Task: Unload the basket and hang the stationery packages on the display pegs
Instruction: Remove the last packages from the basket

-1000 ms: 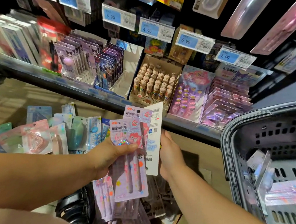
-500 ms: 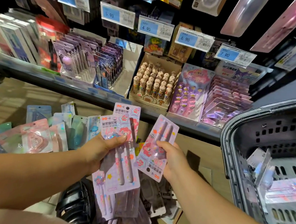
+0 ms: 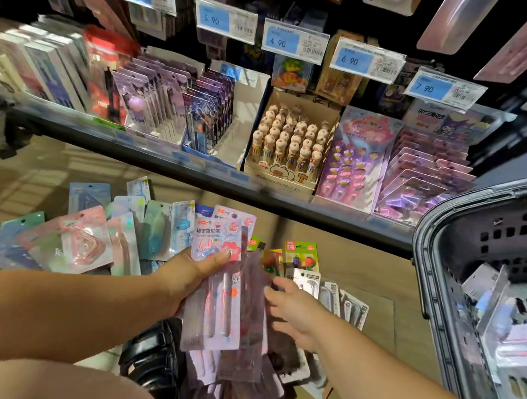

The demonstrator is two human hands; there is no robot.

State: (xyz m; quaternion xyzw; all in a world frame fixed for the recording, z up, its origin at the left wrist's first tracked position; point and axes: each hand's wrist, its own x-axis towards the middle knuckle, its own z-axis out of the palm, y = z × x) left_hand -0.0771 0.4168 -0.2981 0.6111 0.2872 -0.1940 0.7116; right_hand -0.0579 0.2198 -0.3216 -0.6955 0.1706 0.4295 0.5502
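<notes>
Slippage is the likely trouble: the left hand (image 3: 184, 275) grips a fanned stack of pen packages (image 3: 213, 307) under one thumb, and the blurred lower cards could slide out. The right hand (image 3: 293, 311) touches the stack's right edge, its grasp unclear. More packages (image 3: 484, 294) lie in the basket (image 3: 420, 246), right of both hands.

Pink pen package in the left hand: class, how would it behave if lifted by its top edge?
The pink pen package is probably fairly stiff: it stands flat above the left hand without sagging. Likely light: one thumb pinch holds several. Its glossy blister may slip.
</notes>
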